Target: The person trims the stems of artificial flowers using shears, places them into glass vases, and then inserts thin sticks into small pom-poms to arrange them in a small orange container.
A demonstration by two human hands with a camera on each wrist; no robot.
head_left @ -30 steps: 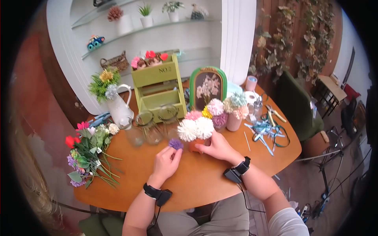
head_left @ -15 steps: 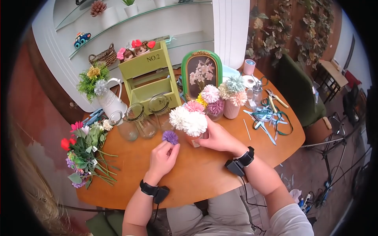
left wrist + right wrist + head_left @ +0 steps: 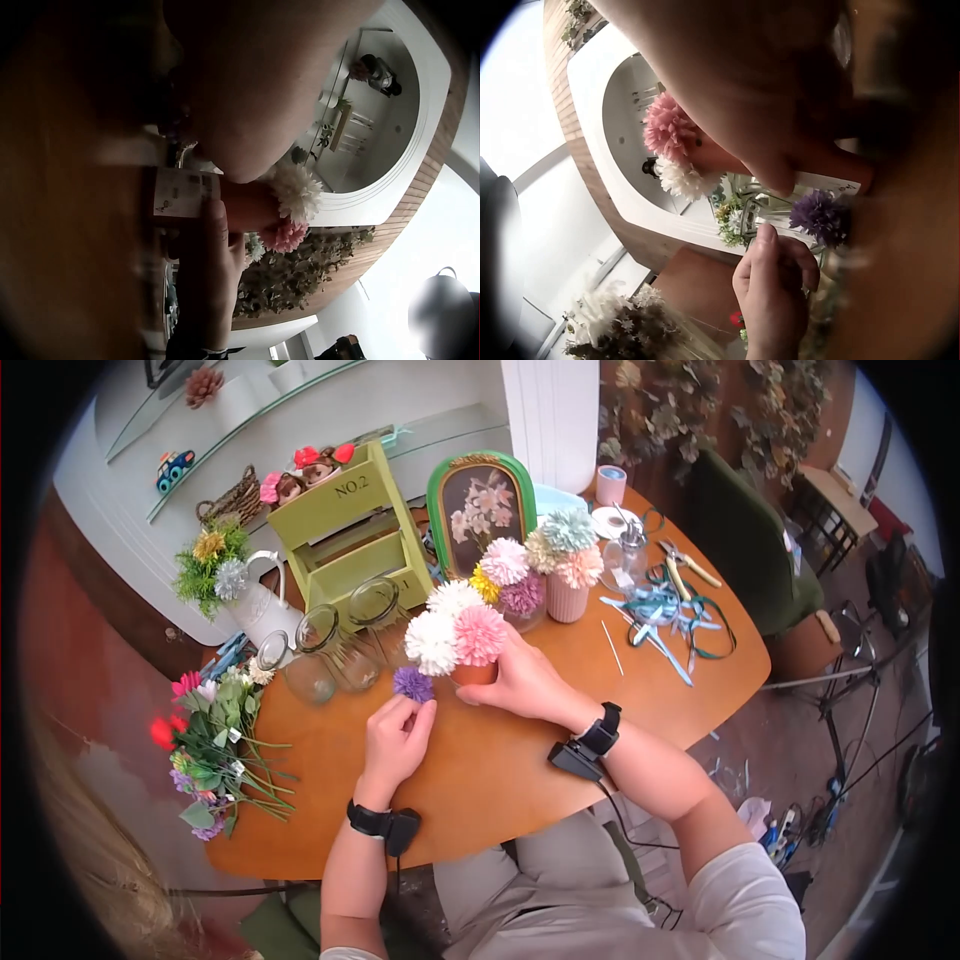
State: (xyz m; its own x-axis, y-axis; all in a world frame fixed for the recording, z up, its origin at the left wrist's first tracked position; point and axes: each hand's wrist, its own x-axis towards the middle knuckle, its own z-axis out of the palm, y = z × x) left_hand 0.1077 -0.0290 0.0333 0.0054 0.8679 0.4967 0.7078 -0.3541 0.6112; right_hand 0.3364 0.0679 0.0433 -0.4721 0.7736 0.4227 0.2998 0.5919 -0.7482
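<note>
Pinching a purple pompom flower (image 3: 413,684), the left hand (image 3: 397,743) holds it just left of an orange-brown pot (image 3: 474,674), near the glass vases (image 3: 355,665). The right hand (image 3: 527,685) grips that pot, which bears white and pink pompom flowers (image 3: 468,632).

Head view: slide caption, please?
Right hand grips an orange pot of white and pink flowers; left hand holds a purple flower.
</note>
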